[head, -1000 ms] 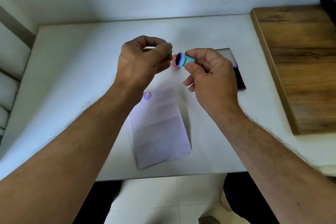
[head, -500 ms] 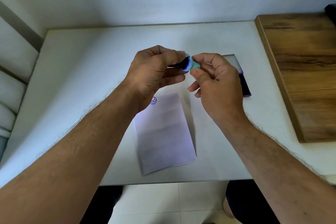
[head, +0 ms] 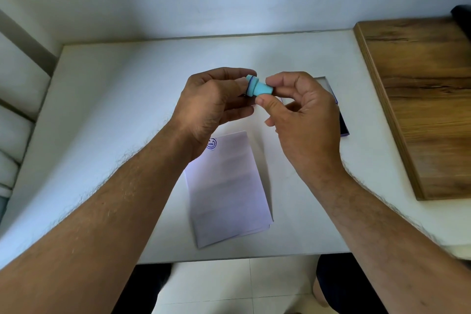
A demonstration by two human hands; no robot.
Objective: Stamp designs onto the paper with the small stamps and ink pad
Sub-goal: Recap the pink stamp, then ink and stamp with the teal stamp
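Observation:
A small teal stamp (head: 258,87) is held in the air between both hands, above the white table (head: 114,115). My right hand (head: 303,115) pinches its body between thumb and forefinger. My left hand (head: 211,107) closes its fingertips on the teal cap at the stamp's left end, pressed against the body. Below lies a folded white paper (head: 226,191) with one round blue smiley print (head: 211,144) at its top left corner. The dark ink pad (head: 341,120) lies open behind my right hand, mostly hidden.
A wooden board (head: 423,99) lies along the table's right side, with a dark object (head: 461,16) at its far corner. A wall closes the far edge. White cushions (head: 12,120) sit to the left. The table's front edge is near my body.
The hands came together: the cap in my left hand, apart from the stamp a second ago, now sits against the stamp's inked end. The ink face no longer shows.

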